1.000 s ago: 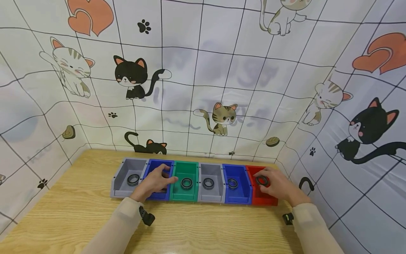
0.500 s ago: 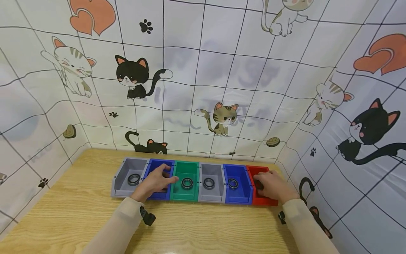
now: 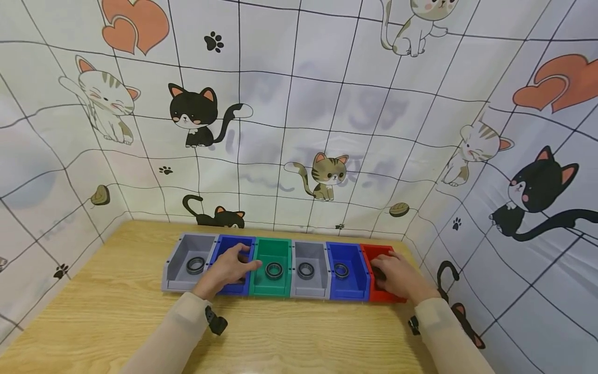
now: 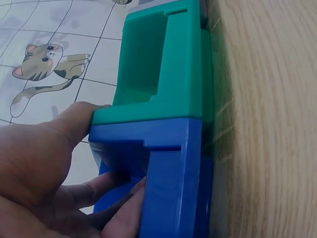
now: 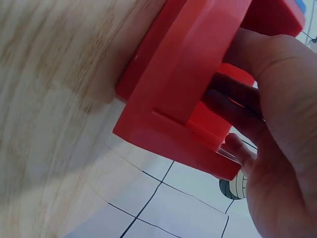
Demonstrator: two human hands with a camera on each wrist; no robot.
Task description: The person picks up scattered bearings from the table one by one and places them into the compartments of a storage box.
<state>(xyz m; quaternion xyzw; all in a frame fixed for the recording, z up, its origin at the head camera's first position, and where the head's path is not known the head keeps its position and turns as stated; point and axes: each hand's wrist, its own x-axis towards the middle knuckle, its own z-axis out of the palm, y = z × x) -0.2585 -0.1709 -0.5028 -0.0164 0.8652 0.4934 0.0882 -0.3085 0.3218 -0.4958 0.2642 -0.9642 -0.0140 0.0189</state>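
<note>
My left hand (image 3: 230, 267) reaches over the second bin from the left, a blue bin (image 4: 171, 193). Its thumb rests on the rim beside the green bin (image 4: 181, 74), and the other fingers dip into the blue one. What lies under that palm is mostly hidden. My right hand (image 3: 397, 275) is inside the red bin (image 5: 178, 64) at the right end. Thumb and fingers close around a dark ball bearing (image 3: 378, 272), which the hand largely covers. Another bearing (image 3: 273, 270) lies flat in the green bin, between my hands.
The bins stand side by side in a row on a wooden table (image 3: 289, 337). Single bearings lie in the left grey bin (image 3: 175, 280), the middle grey bin (image 3: 312, 288) and the right blue bin (image 3: 357, 288). A cat-print sheet (image 3: 271, 104) hangs behind and at both sides.
My right hand has gone deeper into the red bin, and the bearing it carried is now mostly covered. The left hand has stayed in place.
</note>
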